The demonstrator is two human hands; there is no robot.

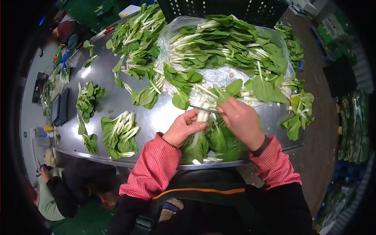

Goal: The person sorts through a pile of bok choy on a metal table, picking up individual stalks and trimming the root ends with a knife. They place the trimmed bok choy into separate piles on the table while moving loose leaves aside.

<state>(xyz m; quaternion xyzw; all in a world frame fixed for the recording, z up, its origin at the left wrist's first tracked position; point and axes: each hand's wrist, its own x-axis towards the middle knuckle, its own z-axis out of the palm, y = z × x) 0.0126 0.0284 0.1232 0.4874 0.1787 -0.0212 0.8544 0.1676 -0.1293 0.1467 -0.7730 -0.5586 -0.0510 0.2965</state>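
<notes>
My left hand (pixel 185 128) is closed around the white stalk of a leafy green (pixel 197 145), whose leaves hang toward the table's near edge. Just right of it, my right hand (pixel 239 119) is closed on a knife (pixel 204 109); the thin blade lies across the white stalk, and the handle is mostly hidden in the fingers. Under and beside my right hand are more broad green leaves (pixel 219 139). Beyond both hands, a large pile of leafy greens (pixel 231 43) rests on clear plastic (pixel 219 74).
A bunch of greens (pixel 120 133) and a smaller one (pixel 88 100) lie left on the metal table (pixel 150 119). A black crate (pixel 223 9) stands at the far edge. One person (pixel 55 192) is at lower left, another (pixel 70 33) at upper left.
</notes>
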